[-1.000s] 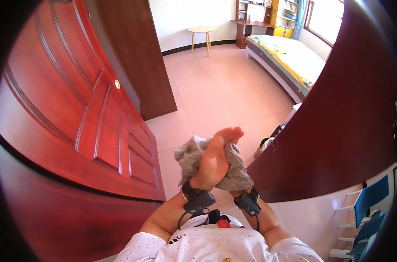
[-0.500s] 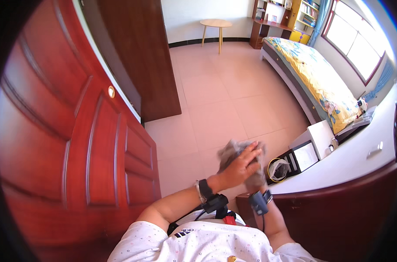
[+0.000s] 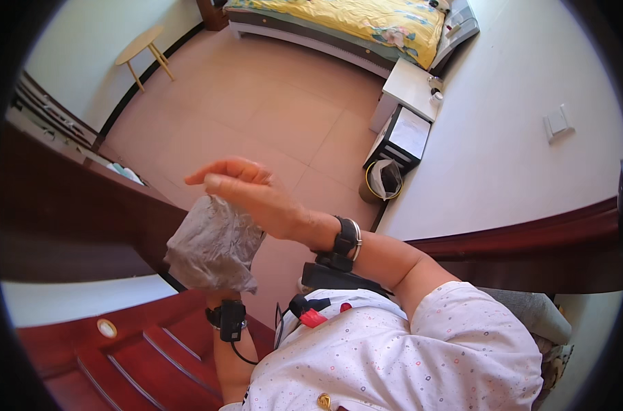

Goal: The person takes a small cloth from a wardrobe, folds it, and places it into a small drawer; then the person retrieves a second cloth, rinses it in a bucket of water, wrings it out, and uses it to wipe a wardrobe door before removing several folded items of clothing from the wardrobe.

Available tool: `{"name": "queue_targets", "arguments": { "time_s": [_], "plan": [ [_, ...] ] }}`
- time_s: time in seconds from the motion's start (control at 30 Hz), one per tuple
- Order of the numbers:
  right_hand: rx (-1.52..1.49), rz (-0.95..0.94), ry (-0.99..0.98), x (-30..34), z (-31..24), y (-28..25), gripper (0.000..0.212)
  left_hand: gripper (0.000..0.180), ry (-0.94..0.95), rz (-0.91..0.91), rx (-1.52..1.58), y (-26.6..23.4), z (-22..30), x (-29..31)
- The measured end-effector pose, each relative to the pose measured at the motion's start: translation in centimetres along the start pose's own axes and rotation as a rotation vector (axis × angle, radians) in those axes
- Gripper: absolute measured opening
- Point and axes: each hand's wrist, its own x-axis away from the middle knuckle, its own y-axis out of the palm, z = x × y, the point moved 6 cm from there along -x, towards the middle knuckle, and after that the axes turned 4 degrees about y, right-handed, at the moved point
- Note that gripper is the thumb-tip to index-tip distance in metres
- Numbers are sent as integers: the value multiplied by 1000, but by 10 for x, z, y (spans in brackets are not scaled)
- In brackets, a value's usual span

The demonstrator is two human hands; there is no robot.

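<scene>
Grey cloth (image 3: 212, 243) sits bunched in mid-air in front of my operator's chest, above the pink tiled floor (image 3: 270, 116) and just over the top of the red panelled door (image 3: 119, 363). It stands up from the left wrist, where a black strapped device (image 3: 226, 318) shows. The left hand itself is buried under the fabric, so I cannot tell whether it is closed around the cloth or only propping it up.

The right hand (image 3: 250, 192) lies across the top edge of the cloth. Its fingers are straight and pressed side by side, palm turned down, not curled or pinching. The underside of the fingers looks to be touching the cloth, though the fabric hides the exact contact.

As for progress, I judge the handling to be somewhere in the middle. The cloth is gathered and held up between the two hands, which counts as done. It is crumpled rather than flat or folded, and it touches neither the door nor the white wall (image 3: 503, 137) nor anything else. So smoothing it, or putting it against or onto something, is not yet done as far as I can see.

Farther off are a small lined waste bin (image 3: 383, 179) against the wall, a white bedside cabinet (image 3: 407, 85), a bed (image 3: 352, 17) with a yellow cover, and a round wooden table (image 3: 141, 42), all well apart from the hands.
</scene>
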Motion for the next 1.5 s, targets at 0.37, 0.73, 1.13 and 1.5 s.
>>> {"name": "queue_targets", "arguments": {
  "time_s": [0.37,0.73,1.13,1.5],
  "plan": [
    [-961,-166,256,-151,62,-7,52,43,-10,62,-54,-31,1,-150],
    [-384,29,186,-304,67,-90,31,43,-60,119,-49,-36,-5,-320],
    [831,-178,-210,-470,52,-132,35,43,131,139,104,-66,45,-496],
    [-489,77,473,-602,114,-158,38,32,154,-98,-353,-56,158,-641]
  ]
}}
